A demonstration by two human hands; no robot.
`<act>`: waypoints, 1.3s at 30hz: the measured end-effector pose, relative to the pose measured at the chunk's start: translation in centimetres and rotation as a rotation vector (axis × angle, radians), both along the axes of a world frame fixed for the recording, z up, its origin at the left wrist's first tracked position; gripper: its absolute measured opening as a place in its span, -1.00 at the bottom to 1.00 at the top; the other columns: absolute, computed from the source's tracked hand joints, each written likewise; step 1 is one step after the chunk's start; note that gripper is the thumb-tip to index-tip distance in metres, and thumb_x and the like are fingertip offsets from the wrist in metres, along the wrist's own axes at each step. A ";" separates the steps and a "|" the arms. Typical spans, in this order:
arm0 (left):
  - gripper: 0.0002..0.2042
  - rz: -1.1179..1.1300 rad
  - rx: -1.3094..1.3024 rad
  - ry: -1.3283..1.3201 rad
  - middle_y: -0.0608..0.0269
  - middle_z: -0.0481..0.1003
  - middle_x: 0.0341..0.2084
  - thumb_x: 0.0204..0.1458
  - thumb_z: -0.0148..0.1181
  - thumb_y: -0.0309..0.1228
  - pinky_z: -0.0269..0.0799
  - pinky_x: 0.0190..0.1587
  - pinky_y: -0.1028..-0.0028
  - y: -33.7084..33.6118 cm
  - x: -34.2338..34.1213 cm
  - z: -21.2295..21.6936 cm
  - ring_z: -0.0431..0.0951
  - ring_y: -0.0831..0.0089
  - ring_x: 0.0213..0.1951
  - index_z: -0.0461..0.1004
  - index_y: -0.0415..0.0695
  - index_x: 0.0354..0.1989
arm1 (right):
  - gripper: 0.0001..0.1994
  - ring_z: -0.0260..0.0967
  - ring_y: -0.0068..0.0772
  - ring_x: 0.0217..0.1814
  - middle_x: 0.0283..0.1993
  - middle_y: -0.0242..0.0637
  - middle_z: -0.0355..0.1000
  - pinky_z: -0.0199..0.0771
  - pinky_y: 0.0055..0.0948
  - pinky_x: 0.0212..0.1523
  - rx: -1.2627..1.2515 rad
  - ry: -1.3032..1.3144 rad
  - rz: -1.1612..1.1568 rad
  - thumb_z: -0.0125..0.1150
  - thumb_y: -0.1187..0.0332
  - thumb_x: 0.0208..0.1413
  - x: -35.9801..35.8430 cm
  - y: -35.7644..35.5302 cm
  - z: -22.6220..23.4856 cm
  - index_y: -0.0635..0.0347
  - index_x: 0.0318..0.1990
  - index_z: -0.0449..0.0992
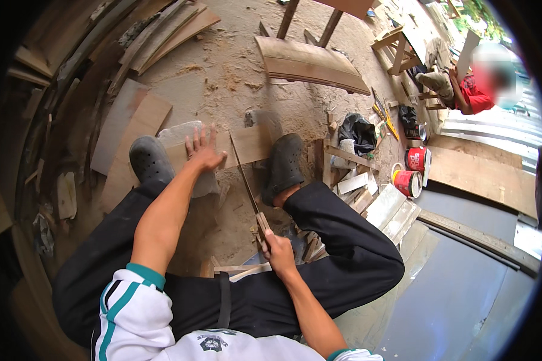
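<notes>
A light wooden board lies crosswise between my feet, resting on pale blocks, with a dark clog by its left end and another clog by its right end. My left hand presses flat on the board's left part, fingers spread. My right hand is closed round the wooden handle of a handsaw. The saw's narrow blade slants up and left, its tip over the board just right of my left hand. I cannot tell how deep any cut goes.
Stacked planks fill the left side. A curved wooden panel stands ahead. At right are offcuts, a black plastic bag, red paint cans and grey sheets. A person in a red shirt sits farther off.
</notes>
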State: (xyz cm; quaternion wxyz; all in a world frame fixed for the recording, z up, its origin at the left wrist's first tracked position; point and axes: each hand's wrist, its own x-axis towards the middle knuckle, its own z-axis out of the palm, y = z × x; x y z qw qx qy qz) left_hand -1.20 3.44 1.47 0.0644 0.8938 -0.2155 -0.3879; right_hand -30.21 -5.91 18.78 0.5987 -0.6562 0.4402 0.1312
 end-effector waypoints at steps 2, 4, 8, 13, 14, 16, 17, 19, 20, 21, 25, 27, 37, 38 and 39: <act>0.00 0.002 -0.048 -0.005 -0.05 -0.54 0.48 0.10 -0.03 0.17 -0.75 0.36 -0.16 -0.2 -0.6 -0.2 -0.65 -0.08 0.46 -0.55 0.03 0.49 | -0.42 0.21 -0.44 -0.67 -0.75 -0.32 0.20 0.16 -0.38 -0.58 -0.150 -0.085 0.076 -0.08 0.05 0.35 1.3 -0.5 -2.1 0.31 -0.66 0.36; 0.00 0.000 -0.046 -0.016 -0.05 -0.53 0.48 0.11 -0.03 0.17 -0.74 0.36 -0.16 -0.7 -0.4 0.2 -0.65 -0.09 0.46 -0.54 0.01 0.49 | -0.42 0.21 -0.44 -0.67 -0.75 -0.32 0.21 0.17 -0.39 -0.58 0.012 -0.091 0.025 -0.07 0.04 0.35 6.2 -2.2 -5.7 0.31 -0.65 0.36; -0.02 -0.007 -0.064 -0.020 -0.05 -0.52 0.48 0.12 -0.04 0.16 -0.73 0.36 -0.16 0.3 -0.3 -0.1 -0.65 -0.10 0.46 -0.52 -0.01 0.49 | -0.44 0.14 -0.49 -0.71 -0.74 -0.36 0.19 0.10 -0.42 -0.61 -0.147 -0.146 0.081 -0.07 0.07 0.35 5.4 -0.4 -5.6 0.24 -0.67 0.34; -0.03 0.013 -0.072 -0.052 -0.05 -0.52 0.48 0.12 -0.05 0.17 -0.72 0.37 -0.15 0.7 -0.3 -0.2 -0.64 -0.09 0.46 -0.50 0.00 0.49 | -0.46 0.18 -0.45 -0.69 -0.75 -0.29 0.21 0.15 -0.38 -0.59 0.008 0.002 -0.030 -0.02 0.09 0.34 0.5 0.5 -0.8 0.28 -0.66 0.35; -0.03 0.007 -0.078 -0.034 -0.05 -0.52 0.48 0.12 -0.04 0.17 -0.73 0.37 -0.15 0.3 -0.3 -0.2 -0.64 -0.09 0.46 -0.50 0.00 0.49 | -0.45 0.18 -0.46 -0.69 -0.75 -0.31 0.22 0.15 -0.39 -0.59 -0.059 -0.029 -0.001 -0.03 0.09 0.34 1.3 0.4 -1.4 0.27 -0.67 0.35; -0.02 0.001 -0.085 -0.004 -0.05 -0.52 0.48 0.11 -0.04 0.17 -0.73 0.37 -0.14 -0.5 -0.4 0.1 -0.65 -0.09 0.46 -0.50 0.00 0.49 | -0.47 0.18 -0.41 -0.69 -0.76 -0.23 0.16 0.15 -0.34 -0.58 -0.097 -0.096 0.039 -0.04 0.13 0.35 5.4 -1.0 -5.3 0.30 -0.65 0.33; -0.02 -0.005 -0.084 -0.013 -0.06 -0.52 0.48 0.11 -0.04 0.17 -0.73 0.37 -0.14 -0.4 -0.2 0.0 -0.65 -0.09 0.46 -0.50 0.00 0.49 | -0.48 0.20 -0.36 -0.68 -0.75 -0.15 0.14 0.15 -0.32 -0.57 0.017 -0.075 -0.036 -0.04 0.14 0.35 7.6 -1.4 -6.0 0.31 -0.64 0.32; -0.02 -0.020 -0.078 -0.017 -0.06 -0.51 0.48 0.11 -0.04 0.16 -0.73 0.36 -0.15 0.0 -0.4 -0.1 -0.65 -0.09 0.46 -0.50 -0.01 0.49 | -0.48 0.20 -0.36 -0.68 -0.76 -0.17 0.13 0.15 -0.33 -0.58 -0.272 -0.239 0.160 -0.05 0.14 0.35 7.0 -1.3 -6.3 0.31 -0.64 0.33; -0.02 -0.010 -0.077 -0.017 -0.06 -0.51 0.48 0.11 -0.04 0.17 -0.73 0.37 -0.15 0.2 -0.3 -0.1 -0.65 -0.09 0.46 -0.51 0.00 0.49 | -0.47 0.20 -0.38 -0.68 -0.76 -0.19 0.15 0.15 -0.34 -0.58 -0.299 -0.239 0.172 -0.05 0.13 0.35 5.4 -1.3 -5.6 0.31 -0.64 0.34; -0.01 -0.001 -0.075 -0.016 -0.06 -0.51 0.48 0.11 -0.04 0.17 -0.73 0.37 -0.14 0.4 -0.4 -0.1 -0.65 -0.09 0.46 -0.51 0.00 0.49 | -0.47 0.20 -0.39 -0.69 -0.75 -0.22 0.17 0.15 -0.34 -0.58 -0.321 -0.230 0.176 -0.05 0.12 0.35 3.3 -0.9 -4.7 0.31 -0.64 0.36; -0.01 0.019 -0.050 -0.015 -0.05 -0.51 0.49 0.10 -0.03 0.17 -0.74 0.37 -0.13 0.2 -0.2 0.1 -0.65 -0.08 0.46 -0.51 0.01 0.49 | -0.47 0.21 -0.39 -0.69 -0.76 -0.24 0.21 0.15 -0.36 -0.58 0.002 -0.004 0.003 -0.05 0.12 0.34 1.0 -0.7 -1.7 0.30 -0.65 0.37; -0.01 0.008 -0.062 0.011 -0.05 -0.51 0.49 0.10 -0.04 0.17 -0.74 0.37 -0.13 -0.6 0.0 0.4 -0.65 -0.08 0.46 -0.51 0.01 0.49 | -0.43 0.13 -0.52 -0.72 -0.77 -0.41 0.17 0.07 -0.47 -0.62 -0.153 -0.143 0.076 -0.08 0.06 0.37 2.8 -0.9 -3.5 0.20 -0.69 0.32; -0.02 0.018 -0.061 -0.027 -0.02 -0.50 0.49 0.10 -0.05 0.18 -0.74 0.37 -0.13 0.7 -0.3 -0.4 -0.64 -0.08 0.46 -0.50 0.00 0.49 | -0.44 0.23 -0.31 -0.68 -0.74 -0.18 0.24 0.21 -0.27 -0.53 -0.035 0.026 0.041 -0.08 0.10 0.34 1.5 0.4 -0.4 0.35 -0.64 0.36; -0.02 0.020 -0.056 -0.014 -0.02 -0.50 0.49 0.10 -0.05 0.18 -0.74 0.37 -0.13 0.8 -0.4 -0.5 -0.64 -0.08 0.46 -0.49 0.00 0.50 | -0.44 0.24 -0.29 -0.67 -0.73 -0.16 0.24 0.22 -0.26 -0.53 -0.020 0.030 0.025 -0.08 0.10 0.34 1.7 0.8 -0.8 0.35 -0.64 0.36; -0.02 0.009 -0.073 -0.003 -0.02 -0.50 0.49 0.10 -0.05 0.17 -0.74 0.37 -0.13 -0.2 -0.3 -0.1 -0.64 -0.08 0.46 -0.49 0.00 0.50 | -0.44 0.25 -0.27 -0.67 -0.72 -0.13 0.26 0.22 -0.26 -0.52 -0.148 -0.101 0.102 -0.09 0.08 0.34 2.3 -0.2 -3.8 0.34 -0.64 0.35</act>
